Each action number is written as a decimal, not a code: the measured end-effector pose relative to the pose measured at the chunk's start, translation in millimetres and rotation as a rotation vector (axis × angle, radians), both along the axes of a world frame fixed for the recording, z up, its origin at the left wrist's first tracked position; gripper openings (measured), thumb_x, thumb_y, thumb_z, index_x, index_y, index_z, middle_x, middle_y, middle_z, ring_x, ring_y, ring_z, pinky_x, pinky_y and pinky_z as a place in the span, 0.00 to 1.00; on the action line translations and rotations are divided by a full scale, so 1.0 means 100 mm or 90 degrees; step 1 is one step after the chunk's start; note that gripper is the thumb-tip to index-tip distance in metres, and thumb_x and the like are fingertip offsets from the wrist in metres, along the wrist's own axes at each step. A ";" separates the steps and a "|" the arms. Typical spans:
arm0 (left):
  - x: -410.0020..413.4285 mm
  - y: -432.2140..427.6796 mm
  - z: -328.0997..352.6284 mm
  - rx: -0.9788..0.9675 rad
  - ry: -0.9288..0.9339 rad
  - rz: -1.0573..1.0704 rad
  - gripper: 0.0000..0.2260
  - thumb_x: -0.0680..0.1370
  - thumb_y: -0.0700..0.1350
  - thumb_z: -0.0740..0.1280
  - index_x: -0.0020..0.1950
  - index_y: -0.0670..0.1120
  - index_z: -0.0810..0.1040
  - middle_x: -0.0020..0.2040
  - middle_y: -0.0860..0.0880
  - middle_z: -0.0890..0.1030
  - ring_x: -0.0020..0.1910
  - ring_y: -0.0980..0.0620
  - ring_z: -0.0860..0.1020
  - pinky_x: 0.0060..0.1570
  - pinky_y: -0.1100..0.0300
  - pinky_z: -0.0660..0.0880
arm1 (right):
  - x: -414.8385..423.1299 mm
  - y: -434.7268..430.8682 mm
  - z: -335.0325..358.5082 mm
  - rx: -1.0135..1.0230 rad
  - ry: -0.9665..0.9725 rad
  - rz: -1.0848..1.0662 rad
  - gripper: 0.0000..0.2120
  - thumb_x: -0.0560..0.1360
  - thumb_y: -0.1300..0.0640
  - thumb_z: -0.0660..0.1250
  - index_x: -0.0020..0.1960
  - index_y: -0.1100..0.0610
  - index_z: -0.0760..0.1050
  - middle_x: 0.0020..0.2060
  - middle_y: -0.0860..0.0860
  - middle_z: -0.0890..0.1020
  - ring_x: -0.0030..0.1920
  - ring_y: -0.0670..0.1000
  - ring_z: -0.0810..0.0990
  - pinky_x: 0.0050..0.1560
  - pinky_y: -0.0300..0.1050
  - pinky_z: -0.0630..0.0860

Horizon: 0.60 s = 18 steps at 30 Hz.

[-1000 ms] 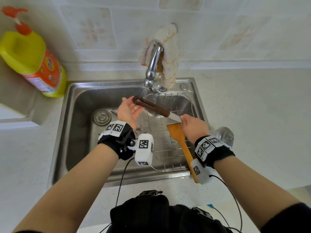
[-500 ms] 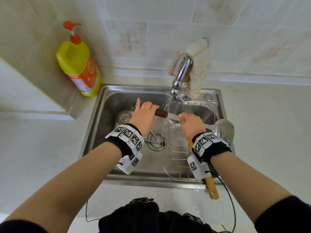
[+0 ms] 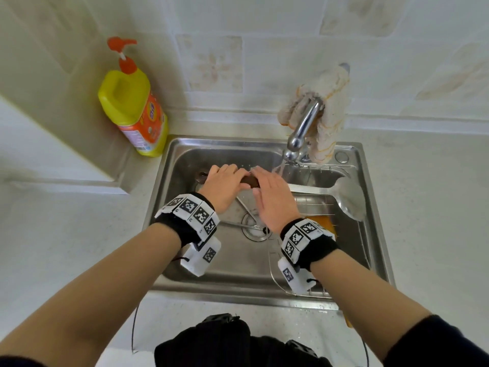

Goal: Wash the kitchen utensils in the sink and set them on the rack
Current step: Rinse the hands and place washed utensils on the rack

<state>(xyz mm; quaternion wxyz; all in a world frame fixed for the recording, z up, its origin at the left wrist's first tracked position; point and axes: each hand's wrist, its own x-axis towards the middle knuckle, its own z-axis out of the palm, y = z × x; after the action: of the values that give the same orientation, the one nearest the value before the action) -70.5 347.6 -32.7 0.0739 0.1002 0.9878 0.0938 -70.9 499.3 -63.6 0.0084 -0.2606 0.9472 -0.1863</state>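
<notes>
A knife with a dark brown handle (image 3: 250, 181) is held level over the steel sink (image 3: 158, 213), just left of the water running from the faucet (image 3: 304, 125). My left hand (image 3: 225, 188) grips the handle from above. My right hand (image 3: 272, 200) lies over the blade with fairly straight fingers, and the blade is hidden beneath it. A wire rack (image 3: 346, 205) sits in the right half of the sink. On it lie a metal ladle (image 3: 349, 197) and a wooden spatula (image 3: 321, 222), partly behind my right wrist.
A cloth (image 3: 329, 107) hangs over the faucet. A yellow detergent bottle (image 3: 132, 109) stands on the counter at the sink's back left corner. Thin metal utensils (image 3: 238, 224) lie by the drain (image 3: 255, 229). Pale counter surrounds the sink.
Both hands carried the knife left, from over the rack to over the basin beside the water stream. My left hand closed round the handle, and my right hand slid from the blade's end up toward the handle.
</notes>
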 end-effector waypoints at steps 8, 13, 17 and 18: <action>0.11 -0.15 -0.13 0.042 -0.071 0.070 0.14 0.81 0.51 0.55 0.63 0.49 0.71 0.59 0.49 0.75 0.59 0.50 0.70 0.62 0.55 0.59 | -0.01 0.25 -0.01 0.230 -0.032 -0.102 0.34 0.75 0.68 0.57 0.76 0.60 0.45 0.76 0.56 0.50 0.76 0.54 0.46 0.74 0.47 0.39; 0.11 -0.07 -0.11 0.063 -0.055 0.075 0.14 0.81 0.50 0.55 0.63 0.49 0.70 0.60 0.49 0.74 0.60 0.50 0.70 0.62 0.54 0.59 | 0.01 0.12 -0.02 0.209 0.042 -0.010 0.36 0.75 0.69 0.58 0.77 0.59 0.42 0.77 0.54 0.47 0.76 0.53 0.43 0.70 0.45 0.33; 0.16 -0.22 -0.10 0.014 -0.078 0.102 0.14 0.81 0.50 0.55 0.64 0.48 0.70 0.60 0.48 0.75 0.60 0.48 0.71 0.63 0.53 0.60 | -0.06 0.47 -0.02 0.258 0.004 -0.111 0.33 0.76 0.70 0.53 0.76 0.60 0.43 0.76 0.56 0.47 0.76 0.54 0.45 0.74 0.47 0.38; 0.16 -0.22 -0.10 0.003 -0.084 0.105 0.14 0.81 0.50 0.55 0.64 0.48 0.70 0.60 0.48 0.75 0.60 0.48 0.71 0.63 0.52 0.61 | -0.07 0.52 -0.01 0.276 -0.007 -0.114 0.33 0.76 0.71 0.53 0.76 0.60 0.44 0.76 0.56 0.48 0.76 0.54 0.45 0.75 0.48 0.40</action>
<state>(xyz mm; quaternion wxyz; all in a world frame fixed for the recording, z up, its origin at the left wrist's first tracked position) -54.6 325.7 -42.6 0.1306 0.0122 0.9854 0.1081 -78.1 551.2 -64.8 0.0530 -0.1669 0.9843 0.0198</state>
